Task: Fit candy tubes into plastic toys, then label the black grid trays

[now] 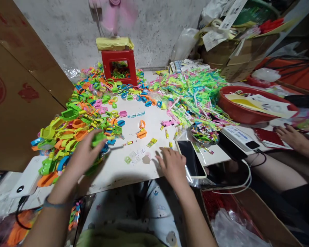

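Note:
My left hand (85, 152) is closed around a green plastic piece (99, 138) at the near edge of a big heap of coloured plastic rings (74, 123) on the white table (134, 164). My right hand (172, 164) rests palm down on the table with its fingers spread, beside a black phone (191, 158). Small square stickers (136, 157) lie just in front of its fingertips. A few loose orange pieces (141, 132) lie further out.
A red stool (119, 65) with a pink fan stands at the back. Neon strips (195, 92) pile at the right by a red basin (244, 109), a bowl of small parts (204, 133) and a power strip (239, 136). Another person's hand (290, 135) rests at far right.

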### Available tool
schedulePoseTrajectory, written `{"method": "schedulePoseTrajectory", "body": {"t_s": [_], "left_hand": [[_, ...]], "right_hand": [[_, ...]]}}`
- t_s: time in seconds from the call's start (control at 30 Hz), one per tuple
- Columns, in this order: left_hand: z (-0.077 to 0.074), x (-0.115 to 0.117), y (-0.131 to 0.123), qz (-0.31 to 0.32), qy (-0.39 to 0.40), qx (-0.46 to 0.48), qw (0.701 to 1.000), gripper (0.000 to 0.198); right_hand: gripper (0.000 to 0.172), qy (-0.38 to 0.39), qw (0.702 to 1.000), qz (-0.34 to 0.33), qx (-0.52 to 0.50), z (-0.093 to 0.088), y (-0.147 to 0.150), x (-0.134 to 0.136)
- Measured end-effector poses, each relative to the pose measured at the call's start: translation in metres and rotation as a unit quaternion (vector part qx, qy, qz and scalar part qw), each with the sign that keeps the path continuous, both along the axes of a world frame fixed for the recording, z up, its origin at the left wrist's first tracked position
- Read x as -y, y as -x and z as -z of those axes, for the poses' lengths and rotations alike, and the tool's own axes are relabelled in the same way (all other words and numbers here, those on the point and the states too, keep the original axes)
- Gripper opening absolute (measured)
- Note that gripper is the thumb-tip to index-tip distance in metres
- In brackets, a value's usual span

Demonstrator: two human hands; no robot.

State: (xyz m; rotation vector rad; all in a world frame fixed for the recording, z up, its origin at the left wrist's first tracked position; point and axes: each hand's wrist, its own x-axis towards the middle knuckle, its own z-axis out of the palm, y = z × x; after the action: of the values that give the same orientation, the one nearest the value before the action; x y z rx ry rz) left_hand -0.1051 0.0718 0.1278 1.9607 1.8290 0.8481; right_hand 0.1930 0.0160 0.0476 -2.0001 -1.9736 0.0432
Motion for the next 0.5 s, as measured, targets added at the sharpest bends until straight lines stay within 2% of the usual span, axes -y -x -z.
{"method": "schedulePoseTrajectory", "body": {"t_s": [0.1,0.2,0.33,0.5], "left_hand": [[-0.028,-0.040,0.037,-0.100,-0.139,-0.081,0.982,0.049],[-0.039,-0.076,0.062,-0.165,-0.162,-0.126,0.965,0.052],[-0.034,-0.109,0.080,-0.196,-0.118,-0.180,0.957,0.058],[-0.025,-0.133,0.103,-0.220,-0.071,-0.183,0.956,0.062]], "right_hand": [[0.021,0.025,0.998,0.038,0.051,0.015,-0.016,-0.010],[0.016,0.018,0.998,0.019,0.057,0.025,-0.015,-0.013],[0.013,0.006,0.998,0.023,0.057,0.028,-0.007,-0.013],[0.006,-0.005,0.999,0.021,0.023,0.027,-0.005,-0.014]]}}
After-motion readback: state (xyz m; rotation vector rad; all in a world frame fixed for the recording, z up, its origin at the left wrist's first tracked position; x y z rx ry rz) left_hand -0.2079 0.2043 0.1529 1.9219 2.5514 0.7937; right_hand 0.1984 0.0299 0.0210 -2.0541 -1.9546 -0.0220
